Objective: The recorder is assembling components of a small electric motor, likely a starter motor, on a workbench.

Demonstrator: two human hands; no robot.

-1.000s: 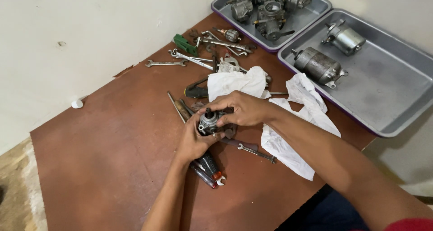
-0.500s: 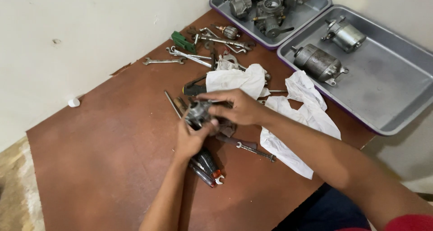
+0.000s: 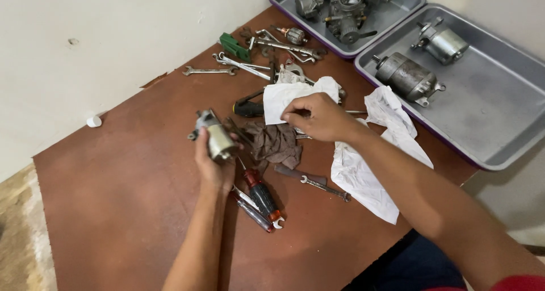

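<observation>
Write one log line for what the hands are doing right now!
left hand: holds small metal motor part | right hand: pinches white cloth | brown rag between hands | surface: brown table

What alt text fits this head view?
The left hand holds a small metal motor part over a brown table while the right hand pinches a white cloth among scattered wrenches.

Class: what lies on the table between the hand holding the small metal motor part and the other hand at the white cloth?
In the head view, a crumpled brown rag.
</observation>
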